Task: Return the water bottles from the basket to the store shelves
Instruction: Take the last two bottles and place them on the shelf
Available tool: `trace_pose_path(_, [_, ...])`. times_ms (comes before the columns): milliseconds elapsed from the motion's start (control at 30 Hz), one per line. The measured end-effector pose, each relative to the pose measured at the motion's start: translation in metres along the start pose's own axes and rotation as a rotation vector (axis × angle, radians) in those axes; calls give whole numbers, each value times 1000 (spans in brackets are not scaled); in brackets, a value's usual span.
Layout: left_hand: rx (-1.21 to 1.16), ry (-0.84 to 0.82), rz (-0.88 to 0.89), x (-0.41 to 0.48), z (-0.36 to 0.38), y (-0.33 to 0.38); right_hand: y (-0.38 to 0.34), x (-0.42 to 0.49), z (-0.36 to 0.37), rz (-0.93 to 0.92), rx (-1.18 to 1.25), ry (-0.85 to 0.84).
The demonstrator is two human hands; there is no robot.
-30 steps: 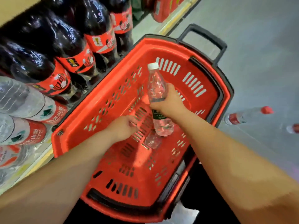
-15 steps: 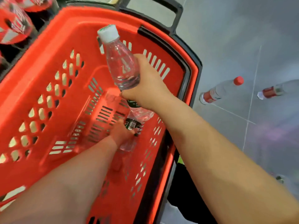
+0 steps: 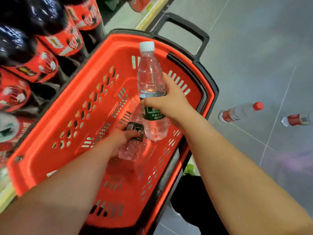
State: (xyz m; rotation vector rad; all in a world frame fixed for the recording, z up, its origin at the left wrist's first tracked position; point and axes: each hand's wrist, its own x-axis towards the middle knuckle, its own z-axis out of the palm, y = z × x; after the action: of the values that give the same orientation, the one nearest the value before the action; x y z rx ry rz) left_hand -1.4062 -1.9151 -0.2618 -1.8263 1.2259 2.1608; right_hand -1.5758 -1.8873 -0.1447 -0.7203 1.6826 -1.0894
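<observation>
- since half a second ago the view is swinging back towards the shelf. the cola bottles (image 3: 55,36) are filling the left side again, and the left hand (image 3: 122,138) is now lying on the black-label bottle (image 3: 135,131) rather than reaching for it.
- the right hand (image 3: 169,100) is gripping the green-label bottle (image 3: 149,77) round its middle, cap up and slightly tilted, above the red basket (image 3: 71,126).
- the left hand's fingers are curling over the label of the black-label bottle, which is lying on the basket's bottom, just under the raised one.
- risk, as judged: the lying bottle is smooth and round, and the left hand is taking it from above only. a shallow hold is likely letting it roll or slip back on the lift.
- risk, as judged: the raised bottle is hanging right over the left hand's way out, so a straight lift is inviting a knock between the two bottles.
- risk, as judged: two red-capped bottles (image 3: 240,111) are sitting on the floor (image 3: 254,48) beside the basket, standing or lying i cannot tell. they are posing a trip hazard, and a dropped bottle is likely rolling among them.
- risk, as judged: the stock plainly in view is cola, so shelving water here is risking a wrong placement.
</observation>
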Motion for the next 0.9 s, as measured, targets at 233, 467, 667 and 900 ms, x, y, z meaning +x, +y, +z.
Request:
trace_pose_path(233, [-204, -62, 38, -185, -64, 87, -127, -69, 12, 111, 93, -102])
trace_pose_path(467, [-288, -29, 95, -417, -93, 154, -293, -195, 31, 112, 49, -183])
trace_pose_path(667, [-333, 23, 161, -569, -114, 149, -384, -296, 50, 11, 54, -272])
trace_pose_path(900, [-488, 214, 309, -679, -116, 81, -415, -367, 96, -163, -57, -533])
